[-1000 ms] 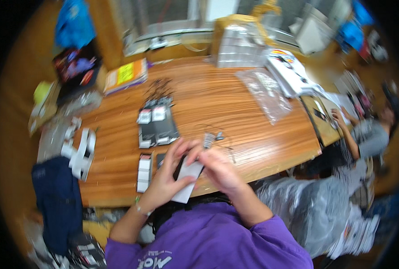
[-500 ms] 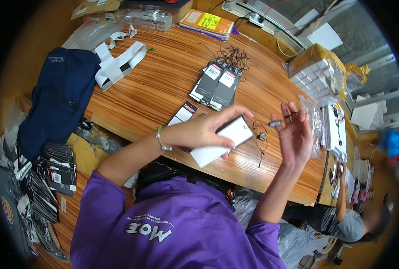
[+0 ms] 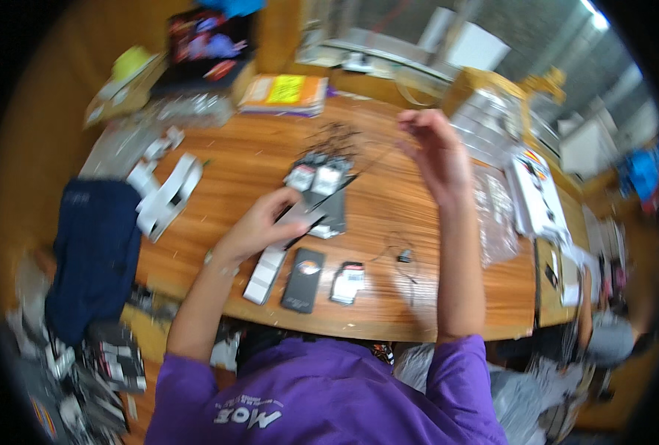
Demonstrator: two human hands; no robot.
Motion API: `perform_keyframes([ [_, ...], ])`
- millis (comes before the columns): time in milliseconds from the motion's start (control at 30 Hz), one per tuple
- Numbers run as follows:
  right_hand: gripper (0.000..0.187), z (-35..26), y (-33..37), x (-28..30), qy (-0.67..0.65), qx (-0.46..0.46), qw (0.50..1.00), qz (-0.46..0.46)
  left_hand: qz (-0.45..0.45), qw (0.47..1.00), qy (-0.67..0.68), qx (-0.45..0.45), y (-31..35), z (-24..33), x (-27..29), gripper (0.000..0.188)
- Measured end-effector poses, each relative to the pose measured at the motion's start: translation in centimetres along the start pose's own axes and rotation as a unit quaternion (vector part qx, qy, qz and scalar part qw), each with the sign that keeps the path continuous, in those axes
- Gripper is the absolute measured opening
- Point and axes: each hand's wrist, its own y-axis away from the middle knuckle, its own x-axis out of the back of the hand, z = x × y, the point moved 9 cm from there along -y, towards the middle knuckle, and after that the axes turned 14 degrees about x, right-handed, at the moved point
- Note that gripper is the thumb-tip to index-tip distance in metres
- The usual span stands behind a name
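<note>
Above the near half of the wooden table, my left hand [image 3: 263,226] is closed on a hang tag [image 3: 300,216], blurred by motion. A thin black string [image 3: 365,165] runs from the tag up to my right hand [image 3: 439,156], raised higher with its fingertips pinched on the string's end. Behind my left hand lies a pile of dark hang tags [image 3: 331,204] with black strings fanned out at its far end. Below it are a white-panelled tag [image 3: 265,276], a dark grey tag [image 3: 303,280] and a smaller tag [image 3: 347,282]. Loose strings [image 3: 403,256] lie to their right.
A navy folded garment or bag [image 3: 96,252] and white paper strips [image 3: 168,196] are at left. Notebooks [image 3: 281,95] and a screen [image 3: 209,44] stand at the back. A wrapped box [image 3: 487,122] and a white stack [image 3: 537,193] line the right side, where another person [image 3: 607,337] sits.
My right hand has gone up and closed its fingers on the string, now stretched from the tag. My left hand has shifted left, baring the tags on the table. The view has tilted upward.
</note>
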Motion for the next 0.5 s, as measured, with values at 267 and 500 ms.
perform_keyframes([
  [267,0.024,2.0,-2.2,0.3,0.078,-0.052,0.996,0.007,-0.031,0.988,0.151,-0.019,-0.7,-0.9,0.1,0.028],
  [500,0.024,7.7,-6.2,2.7,0.089,-0.112,0.99,0.015,0.14,0.986,0.087,0.018,-4.0,-2.2,4.4,0.012],
])
